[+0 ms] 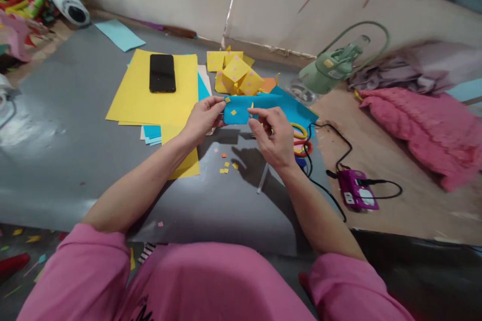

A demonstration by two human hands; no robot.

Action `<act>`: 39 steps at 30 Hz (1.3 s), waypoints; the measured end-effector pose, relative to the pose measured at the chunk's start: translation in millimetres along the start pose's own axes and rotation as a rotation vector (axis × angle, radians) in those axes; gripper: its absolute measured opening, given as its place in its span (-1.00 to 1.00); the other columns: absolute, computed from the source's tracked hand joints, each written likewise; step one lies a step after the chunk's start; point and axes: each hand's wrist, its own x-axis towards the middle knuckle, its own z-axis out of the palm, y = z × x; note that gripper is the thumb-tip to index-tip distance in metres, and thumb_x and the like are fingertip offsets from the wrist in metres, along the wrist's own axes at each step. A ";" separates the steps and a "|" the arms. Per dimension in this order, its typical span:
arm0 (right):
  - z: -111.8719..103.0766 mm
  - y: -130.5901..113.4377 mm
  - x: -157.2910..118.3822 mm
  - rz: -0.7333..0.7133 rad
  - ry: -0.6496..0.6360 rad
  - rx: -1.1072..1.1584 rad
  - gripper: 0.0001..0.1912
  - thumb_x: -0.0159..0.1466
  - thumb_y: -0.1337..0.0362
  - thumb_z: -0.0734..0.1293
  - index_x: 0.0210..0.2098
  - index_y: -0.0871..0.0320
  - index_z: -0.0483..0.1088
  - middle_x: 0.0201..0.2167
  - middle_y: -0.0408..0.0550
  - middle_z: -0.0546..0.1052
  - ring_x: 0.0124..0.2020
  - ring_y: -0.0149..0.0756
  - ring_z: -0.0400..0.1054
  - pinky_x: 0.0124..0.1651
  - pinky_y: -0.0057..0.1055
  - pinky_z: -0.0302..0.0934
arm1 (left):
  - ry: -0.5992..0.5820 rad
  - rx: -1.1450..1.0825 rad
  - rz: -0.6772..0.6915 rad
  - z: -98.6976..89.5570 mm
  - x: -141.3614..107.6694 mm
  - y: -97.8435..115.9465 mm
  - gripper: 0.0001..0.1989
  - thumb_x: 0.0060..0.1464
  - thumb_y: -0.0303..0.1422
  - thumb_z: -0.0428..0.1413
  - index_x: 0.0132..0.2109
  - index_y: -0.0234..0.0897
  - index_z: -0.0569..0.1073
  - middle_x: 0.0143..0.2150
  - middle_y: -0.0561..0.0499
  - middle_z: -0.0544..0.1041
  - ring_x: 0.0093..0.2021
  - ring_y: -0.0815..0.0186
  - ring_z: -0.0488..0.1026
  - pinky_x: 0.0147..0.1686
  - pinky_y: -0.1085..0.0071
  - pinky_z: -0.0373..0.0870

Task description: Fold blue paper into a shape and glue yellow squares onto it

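A blue paper piece (241, 118) with small yellow squares on its face is held up above the table. My left hand (205, 118) grips its left edge between thumb and fingers. My right hand (274, 135) is at its right end, thumb and index finger pinched around what looks like a small yellow paper square (252, 106). Below both hands, several loose yellow paper bits (226, 165) and an orange bit (224, 155) lie on the grey table (113, 175). Scissors with yellow and red handles (302, 148) are partly hidden behind my right hand.
A black phone (162, 73) rests on yellow sheets (131, 98) at left. Folded yellow dotted paper shapes (236, 74) stand at the back. Right are a green bottle (327, 70), a purple device (357, 189) with a black cable (324, 188), and pink cloth (425, 130).
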 end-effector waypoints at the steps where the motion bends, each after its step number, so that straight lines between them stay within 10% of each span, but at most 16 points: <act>1: -2.4 1.7 2.0 0.022 0.024 -0.019 -0.70 0.42 0.07 0.29 -0.03 0.10 0.52 -0.28 -0.05 0.49 -0.31 -0.29 0.35 -0.29 -0.33 0.25 | -0.001 0.004 -0.009 -0.7 1.0 -0.3 -0.91 0.27 -0.47 0.08 -0.26 -0.28 0.40 -0.42 0.15 0.51 -0.51 0.52 0.49 -0.46 0.63 0.45; 8: -18.6 20.4 -5.3 0.097 -0.106 -0.142 -0.77 0.39 0.14 0.28 -0.34 0.09 0.45 -0.39 -0.07 0.53 -0.35 -0.25 0.40 -0.23 -0.30 0.26 | 0.023 -0.039 -0.044 -5.5 5.2 -1.8 -0.93 0.35 -0.40 0.02 -0.18 -0.21 0.35 -0.47 0.21 0.41 -0.57 0.52 0.46 -0.47 0.60 0.51; 15: -59.6 49.5 -32.8 0.209 -0.430 -0.566 -0.56 0.29 0.26 0.18 0.09 0.27 0.43 0.04 0.30 0.56 0.06 0.16 0.43 0.03 -0.04 0.26 | 0.030 -0.055 -0.150 -1.9 0.3 4.2 -0.92 0.28 -0.48 0.04 -0.13 -0.20 0.33 -0.43 0.18 0.47 -0.53 0.51 0.51 -0.51 0.66 0.44; 21: -77.3 53.8 -37.1 0.345 -0.721 -0.626 -0.47 0.20 0.22 0.22 0.13 0.29 0.37 -0.02 0.29 0.59 -0.07 0.16 0.48 -0.17 -0.15 0.27 | 0.002 -0.053 -0.159 -1.3 -2.0 4.5 -0.77 0.09 -0.58 0.11 -0.13 -0.21 0.34 -0.45 0.20 0.45 -0.54 0.52 0.49 -0.57 0.71 0.35; 26: -67.5 51.8 -43.4 0.236 -0.632 -0.728 -0.49 0.20 0.23 0.24 0.10 0.34 0.39 0.09 0.40 0.53 0.08 0.28 0.39 -0.05 -0.03 0.27 | -0.033 -0.104 -0.124 -6.3 2.5 0.7 -0.82 0.10 -0.62 0.10 -0.20 -0.26 0.40 -0.45 0.17 0.47 -0.53 0.53 0.50 -0.42 0.63 0.52; 31: -71.5 69.2 -44.3 0.240 -0.459 -0.589 -0.70 0.14 0.19 0.33 -0.16 0.18 0.47 -0.22 0.22 0.59 -0.19 0.15 0.45 -0.19 -0.05 0.29 | -0.036 -0.085 -0.171 -7.9 4.4 -1.2 -0.87 0.14 -0.56 0.14 -0.20 -0.24 0.45 -0.45 0.15 0.49 -0.52 0.51 0.53 -0.55 0.70 0.42; 36: -86.6 58.6 -43.9 0.366 -0.020 -0.020 -0.68 0.21 -0.06 0.38 -0.24 0.03 0.41 -0.33 0.06 0.55 -0.34 -0.04 0.45 -0.33 -0.12 0.32 | -0.044 -0.104 -0.126 -5.8 4.1 -1.6 -0.85 0.13 -0.59 0.11 -0.22 -0.25 0.43 -0.41 0.14 0.52 -0.51 0.52 0.51 -0.37 0.61 0.56; 39: -80.3 31.2 -44.6 0.374 -0.132 0.298 -0.59 0.32 -0.16 0.23 -0.22 0.03 0.45 -0.24 0.05 0.59 -0.36 -0.14 0.49 -0.36 -0.18 0.39 | -0.054 -0.067 -0.152 -5.6 3.6 -0.8 -0.87 0.15 -0.55 0.10 -0.19 -0.24 0.45 -0.40 0.13 0.54 -0.50 0.49 0.53 -0.49 0.65 0.50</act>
